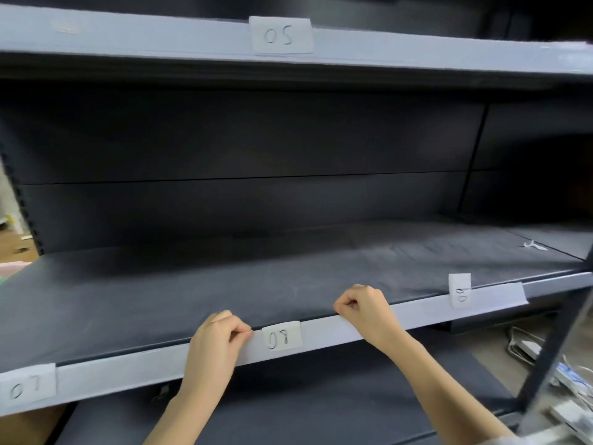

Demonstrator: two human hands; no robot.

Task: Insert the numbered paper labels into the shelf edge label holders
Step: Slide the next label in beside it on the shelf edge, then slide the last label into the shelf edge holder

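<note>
At lower centre the label 08 (284, 335) sits upright in the label holder strip (417, 311), whose long axis rises toward the right, flanked by the left hand (218, 337) and right hand (364, 308) pinching the strip's top edge, while label 09 (460, 290) stands turned sideways to the right, label 07 (27, 385) sits lower left and label 05 (280, 35) sits on the upper shelf.

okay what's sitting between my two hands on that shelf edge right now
The paper label marked 08 sits in the label holder strip, between the left hand and the right hand. Both hands pinch the strip's top edge. The head view shows it.
</note>
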